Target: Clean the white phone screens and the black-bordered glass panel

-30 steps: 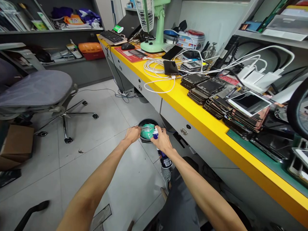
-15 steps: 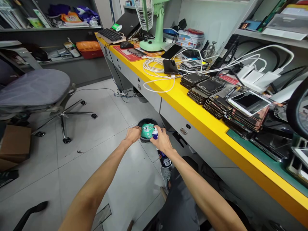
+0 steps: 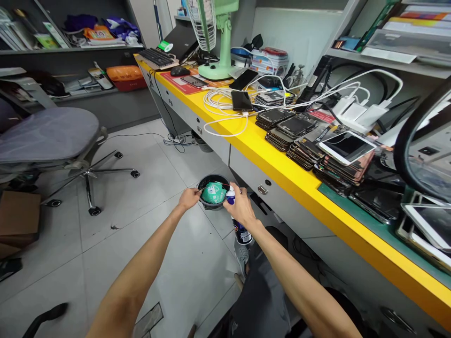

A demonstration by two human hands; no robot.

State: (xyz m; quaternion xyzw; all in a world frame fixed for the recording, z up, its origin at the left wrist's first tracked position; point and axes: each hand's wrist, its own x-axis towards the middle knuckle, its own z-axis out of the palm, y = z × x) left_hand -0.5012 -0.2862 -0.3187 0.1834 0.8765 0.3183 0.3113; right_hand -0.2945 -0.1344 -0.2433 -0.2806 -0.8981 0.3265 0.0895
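Above the bin [image 3: 211, 176] — left hand [image 3: 189, 198] pinching something thin [image 3: 207, 189] at the rim, right hand [image 3: 242, 206] gripping a spray can [image 3: 241, 233] beside the green bag [image 3: 213, 193].

A long yellow-topped desk [image 3: 282, 173] is covered, from far to near, with a keyboard [image 3: 155, 57], a mouse [image 3: 179, 71], a green fan [image 3: 213, 71], coiled white cables [image 3: 220, 104], stacked phones [image 3: 296, 126] and a white tablet [image 3: 346, 147]. On the tiled floor [image 3: 176, 263], a wheeled office chair [image 3: 45, 134] is placed at left, a cardboard box [image 3: 19, 216] at far left, and a round black bin [image 3: 213, 176] beside the desk.
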